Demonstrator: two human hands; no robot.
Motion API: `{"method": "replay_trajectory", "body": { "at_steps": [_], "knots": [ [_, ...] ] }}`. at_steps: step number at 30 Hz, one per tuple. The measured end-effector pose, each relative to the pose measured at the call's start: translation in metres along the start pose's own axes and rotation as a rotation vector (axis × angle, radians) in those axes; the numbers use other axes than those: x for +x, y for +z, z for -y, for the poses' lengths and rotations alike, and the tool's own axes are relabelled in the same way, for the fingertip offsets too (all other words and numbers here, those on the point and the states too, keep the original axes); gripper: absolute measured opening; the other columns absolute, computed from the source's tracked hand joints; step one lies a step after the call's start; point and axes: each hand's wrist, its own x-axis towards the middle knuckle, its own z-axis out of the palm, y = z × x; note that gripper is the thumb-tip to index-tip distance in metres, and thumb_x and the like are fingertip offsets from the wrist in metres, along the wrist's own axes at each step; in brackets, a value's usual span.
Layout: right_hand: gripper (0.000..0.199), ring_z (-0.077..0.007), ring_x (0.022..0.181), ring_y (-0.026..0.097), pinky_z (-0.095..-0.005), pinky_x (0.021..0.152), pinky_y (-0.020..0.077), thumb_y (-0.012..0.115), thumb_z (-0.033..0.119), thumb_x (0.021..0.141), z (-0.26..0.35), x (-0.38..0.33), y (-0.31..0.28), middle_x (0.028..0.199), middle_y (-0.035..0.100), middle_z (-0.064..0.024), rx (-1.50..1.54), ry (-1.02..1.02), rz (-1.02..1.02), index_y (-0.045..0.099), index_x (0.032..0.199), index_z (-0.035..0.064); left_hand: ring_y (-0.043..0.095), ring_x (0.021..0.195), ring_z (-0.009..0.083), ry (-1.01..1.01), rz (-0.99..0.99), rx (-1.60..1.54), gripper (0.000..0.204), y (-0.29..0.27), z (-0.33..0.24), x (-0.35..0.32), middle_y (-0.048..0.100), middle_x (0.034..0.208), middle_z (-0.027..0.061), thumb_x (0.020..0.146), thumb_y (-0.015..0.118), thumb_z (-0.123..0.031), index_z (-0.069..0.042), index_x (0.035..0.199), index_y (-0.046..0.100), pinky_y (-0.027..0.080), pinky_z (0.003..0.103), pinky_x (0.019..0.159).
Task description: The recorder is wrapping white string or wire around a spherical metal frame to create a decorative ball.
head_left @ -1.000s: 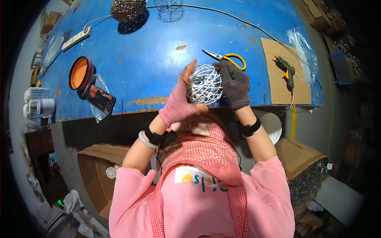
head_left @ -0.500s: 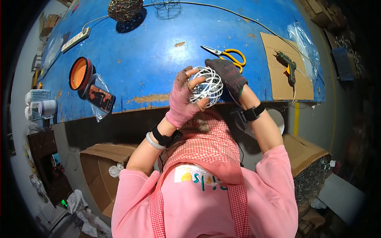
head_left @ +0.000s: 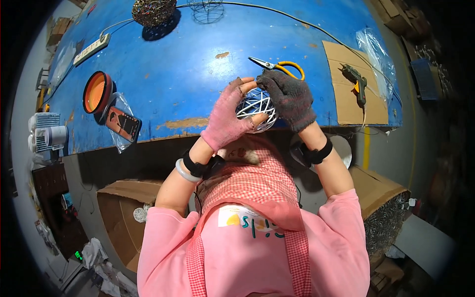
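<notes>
A white openwork ball [head_left: 258, 106] of thin interlaced strands is held at the near edge of the blue table. My left hand [head_left: 230, 114], in a pink fingerless glove, wraps round its left side, with bare fingertips on the top and near side. My right hand [head_left: 289, 96], in a dark grey glove, is closed against the ball's upper right. Its fingertips are pressed together near my left fingertips, and what lies between them is hidden. Just beyond my right hand lie scissors [head_left: 277, 66] with yellow handles, partly covered by that hand.
On the blue table [head_left: 178, 74] are a glue gun [head_left: 357, 86] on cardboard [head_left: 336, 106], a round orange-lined container [head_left: 96, 92], a phone [head_left: 122, 123], a power strip [head_left: 92, 49], a dark beaded ball [head_left: 153, 11] and a wire frame [head_left: 207, 11]. Open cardboard boxes [head_left: 116, 213] stand below.
My right hand has turned over the ball, its back now showing more and its fingertips at the ball's top. The ball has turned in my left hand, which still holds it.
</notes>
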Motion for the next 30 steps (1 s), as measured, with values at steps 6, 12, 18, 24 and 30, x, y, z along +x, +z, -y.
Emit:
{"method": "replay_trajectory", "body": {
  "at_steps": [6,12,18,24,30],
  "knots": [
    [0.032,-0.0300,0.098,0.068,-0.0399,0.082,0.0538,0.057,0.017,0.090,-0.083,0.004,0.027,0.105,0.070,-0.0099,-0.190,-0.208,0.461,0.065,0.120,0.0125,0.050,0.125,0.0360,0.176,-0.007,0.113,0.072,0.008,-0.007,-0.012,0.053,0.136,0.0146,0.069,0.083,-0.033,-0.011,0.132,0.057,0.042,0.046,0.106],
    [0.028,-0.0271,0.091,0.070,-0.0377,0.079,0.0557,0.063,0.016,0.086,-0.031,0.000,0.006,0.101,0.071,-0.0086,-0.243,-0.311,0.151,0.069,0.113,0.0117,0.033,0.139,0.0454,0.414,-0.114,0.103,0.100,0.007,0.030,-0.028,0.033,0.153,0.0208,0.064,0.087,-0.049,-0.018,0.147,0.042,0.033,0.055,0.112],
    [0.021,-0.0270,0.095,0.072,-0.0347,0.081,0.0561,0.063,0.018,0.092,-0.018,0.001,0.008,0.109,0.073,-0.0116,-0.162,-0.148,0.005,0.075,0.106,0.0102,0.034,0.141,0.0394,0.063,0.011,-0.025,0.104,0.002,0.009,-0.013,0.033,0.154,0.0215,0.064,0.088,-0.045,-0.012,0.149,0.037,0.033,0.046,0.114],
    [0.021,-0.0254,0.092,0.072,-0.0324,0.080,0.0564,0.063,0.016,0.091,-0.015,-0.006,-0.006,0.105,0.074,-0.0104,-0.018,0.093,0.020,0.074,0.107,0.0082,0.049,0.129,0.0344,0.029,-0.054,0.064,0.072,0.011,0.002,0.008,0.050,0.141,0.0152,0.072,0.082,-0.028,-0.011,0.136,0.054,0.042,0.042,0.107],
    [0.022,-0.0157,0.084,0.070,-0.0305,0.075,0.0532,0.061,0.026,0.097,-0.006,-0.015,-0.053,0.095,0.074,-0.0052,0.358,0.608,0.211,0.071,0.103,0.0073,0.051,0.126,0.0347,0.108,-0.079,0.105,0.068,0.004,0.003,0.010,0.051,0.139,0.0162,0.072,0.081,-0.020,-0.010,0.134,0.054,0.045,0.041,0.104]
  ]
}}
